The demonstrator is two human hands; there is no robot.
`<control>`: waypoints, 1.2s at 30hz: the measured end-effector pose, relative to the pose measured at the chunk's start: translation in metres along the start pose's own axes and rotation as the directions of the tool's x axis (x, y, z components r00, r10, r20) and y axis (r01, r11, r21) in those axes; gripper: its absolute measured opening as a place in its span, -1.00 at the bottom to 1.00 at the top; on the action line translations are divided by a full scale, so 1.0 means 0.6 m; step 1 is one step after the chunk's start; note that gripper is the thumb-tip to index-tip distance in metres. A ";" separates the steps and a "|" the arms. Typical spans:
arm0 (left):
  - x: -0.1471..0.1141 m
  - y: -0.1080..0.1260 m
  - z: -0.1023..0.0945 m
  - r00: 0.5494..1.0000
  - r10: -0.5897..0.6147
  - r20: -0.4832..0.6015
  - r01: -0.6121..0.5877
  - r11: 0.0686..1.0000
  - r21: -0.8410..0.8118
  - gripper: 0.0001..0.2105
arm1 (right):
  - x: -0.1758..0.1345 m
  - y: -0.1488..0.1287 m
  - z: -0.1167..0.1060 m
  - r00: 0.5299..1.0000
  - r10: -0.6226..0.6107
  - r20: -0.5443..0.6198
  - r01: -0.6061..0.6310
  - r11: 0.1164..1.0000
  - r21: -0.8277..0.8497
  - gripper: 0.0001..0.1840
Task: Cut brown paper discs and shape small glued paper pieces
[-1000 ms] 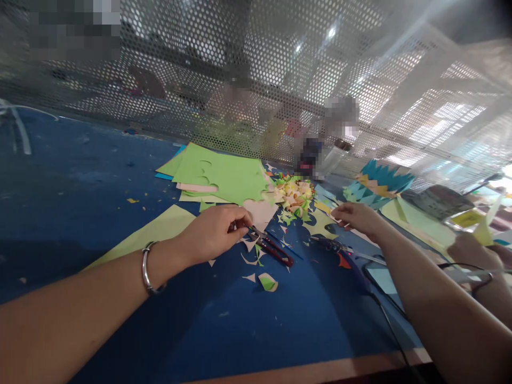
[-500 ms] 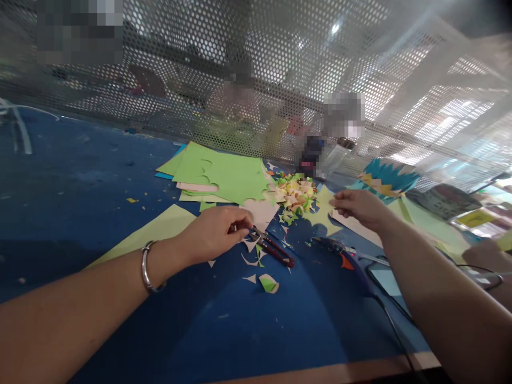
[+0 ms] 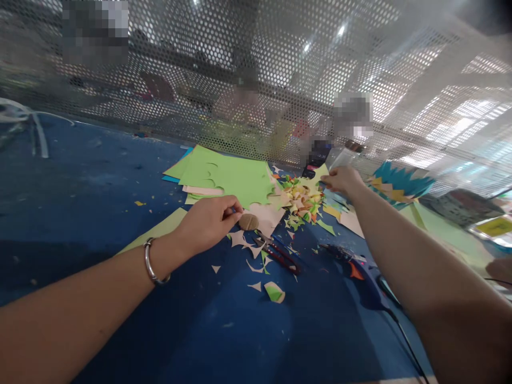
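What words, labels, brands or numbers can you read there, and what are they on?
No text can be read in this view.
Dark phone-like thing at the back: faint marks, too small and blurred to read.
Yellow patch at far right: too blurred to tell whether it carries print.
Blue glue gun: no legible brand.

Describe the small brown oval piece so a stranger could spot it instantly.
Over the blue tabletop, find the left hand with the silver metal bangle. Right by its fingertips is the small brown oval piece. Its rounded outline and brown colour set it apart from pale, jagged paper scraps nearby.
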State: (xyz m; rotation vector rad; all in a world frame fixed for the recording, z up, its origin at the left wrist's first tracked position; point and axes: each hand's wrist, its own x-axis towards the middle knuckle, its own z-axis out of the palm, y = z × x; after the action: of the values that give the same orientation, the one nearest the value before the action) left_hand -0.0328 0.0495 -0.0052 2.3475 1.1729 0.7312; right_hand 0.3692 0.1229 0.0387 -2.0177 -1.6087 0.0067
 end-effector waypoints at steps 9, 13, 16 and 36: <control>0.005 -0.013 0.006 0.998 0.064 -0.013 -0.063 0.993 0.101 -0.79 | -0.073 -0.083 0.000 0.990 -0.129 -0.057 0.105 0.946 -0.307 -0.60; 0.007 -0.015 0.003 0.998 0.068 0.005 -0.068 0.985 0.156 -0.77 | -0.081 -0.092 -0.014 0.984 -0.148 -0.101 0.106 0.937 -0.333 -0.59; 0.007 -0.018 0.005 0.994 0.097 0.052 -0.106 0.974 0.200 -0.73 | -0.105 -0.100 -0.011 0.983 -0.180 -0.017 0.166 0.937 -0.308 -0.66; -0.011 0.006 0.012 0.985 0.088 0.146 -0.119 0.968 0.221 -0.65 | -0.196 -0.154 0.079 0.950 -0.194 0.245 0.250 0.942 -0.222 -0.55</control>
State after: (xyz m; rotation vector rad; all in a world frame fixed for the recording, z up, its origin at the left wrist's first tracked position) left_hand -0.0294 0.0413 -0.0107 2.6194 1.1354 0.4821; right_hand 0.2372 0.0485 -0.0014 -2.0642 -2.0650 -0.0632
